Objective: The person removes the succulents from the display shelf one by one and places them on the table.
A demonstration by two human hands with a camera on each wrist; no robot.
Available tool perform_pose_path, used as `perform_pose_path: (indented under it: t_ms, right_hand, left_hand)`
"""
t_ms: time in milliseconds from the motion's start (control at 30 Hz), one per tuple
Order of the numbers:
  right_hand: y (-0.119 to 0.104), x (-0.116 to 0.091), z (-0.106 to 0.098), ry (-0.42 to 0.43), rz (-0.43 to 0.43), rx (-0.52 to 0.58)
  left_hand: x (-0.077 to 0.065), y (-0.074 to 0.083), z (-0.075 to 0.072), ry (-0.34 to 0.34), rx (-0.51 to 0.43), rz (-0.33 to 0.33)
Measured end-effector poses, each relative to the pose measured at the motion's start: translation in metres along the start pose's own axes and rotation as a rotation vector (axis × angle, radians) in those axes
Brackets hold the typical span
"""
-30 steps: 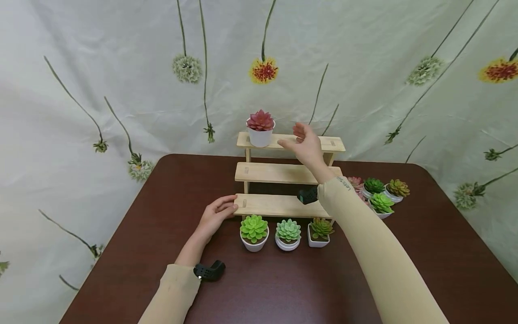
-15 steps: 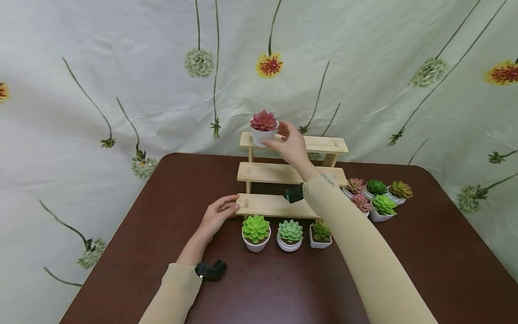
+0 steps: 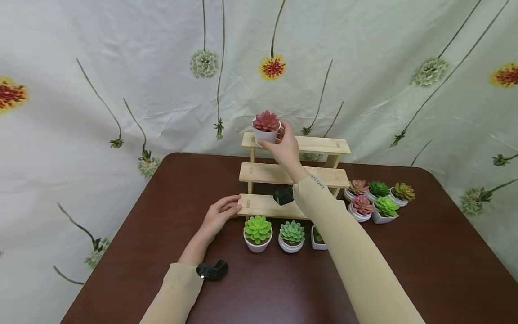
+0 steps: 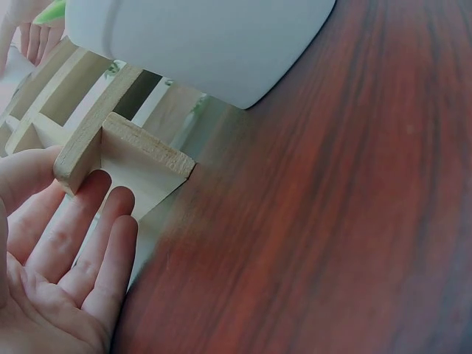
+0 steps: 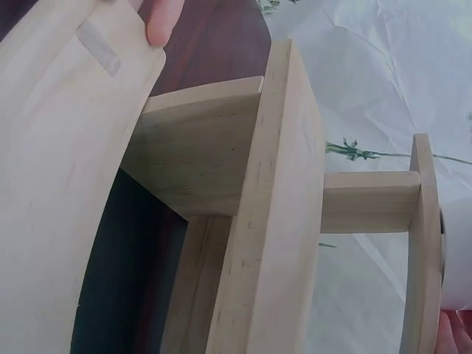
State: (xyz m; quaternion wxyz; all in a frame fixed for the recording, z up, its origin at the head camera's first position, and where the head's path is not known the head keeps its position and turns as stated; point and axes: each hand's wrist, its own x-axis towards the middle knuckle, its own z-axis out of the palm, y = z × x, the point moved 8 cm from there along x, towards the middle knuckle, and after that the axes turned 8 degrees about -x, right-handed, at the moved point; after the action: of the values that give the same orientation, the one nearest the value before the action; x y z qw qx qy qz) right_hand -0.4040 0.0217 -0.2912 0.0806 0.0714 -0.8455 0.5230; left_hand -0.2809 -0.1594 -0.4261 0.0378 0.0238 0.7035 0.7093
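Observation:
A three-step wooden plant stand (image 3: 263, 172) stands at the back of the table. My left hand (image 3: 216, 218) holds the left end of its lowest step; in the left wrist view the thumb lies above the board (image 4: 82, 151) and the fingers below. On the top step, at its left end, sits a red succulent in a white pot (image 3: 265, 135). My right hand (image 3: 288, 148) grips this pot from the right, thumb in front, the other fingers partly hidden behind it. In the right wrist view only an edge of the white pot (image 5: 459, 251) shows.
In front of the stand are a bright green succulent (image 3: 257, 229), a pale green one (image 3: 292, 231) and a square-potted one (image 3: 318, 243), partly behind the right sleeve. Several potted succulents cluster right of the stand, including a pink one (image 3: 361, 204). A flowered cloth (image 3: 162, 54) hangs behind.
My right hand has moved left along the top step to the red succulent's pot and taken hold of it. My left hand stays at the lowest step.

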Motion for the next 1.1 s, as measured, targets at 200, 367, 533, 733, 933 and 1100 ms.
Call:
perform_pose_path:
  t_ms: [200, 367, 533, 733, 933, 1100]
  right_hand:
    - [0.0, 0.0, 0.001, 0.018, -0.005, 0.008]
    - [0.001, -0.001, 0.0, 0.038, -0.004, -0.032]
    - [0.002, -0.003, -0.004, 0.07, -0.012, -0.084]
    - [0.004, -0.007, -0.013, 0.094, -0.045, -0.085]
    - [0.005, -0.009, -0.026, 0.107, -0.076, -0.071]
    - [0.01, -0.009, -0.042, 0.111, -0.069, -0.035]
  left_hand:
    - [-0.001, 0.002, -0.001, 0.007, -0.005, -0.009]
    - [-0.001, 0.002, 0.0, 0.008, 0.001, -0.013]
    - [-0.002, 0.003, 0.0, 0.007, 0.003, -0.012]
    - [-0.002, 0.004, 0.0, 0.009, 0.001, -0.008]
    - [-0.001, 0.004, 0.0, 0.014, -0.003, -0.012]
    - [-0.001, 0.006, 0.002, 0.007, -0.005, -0.007]
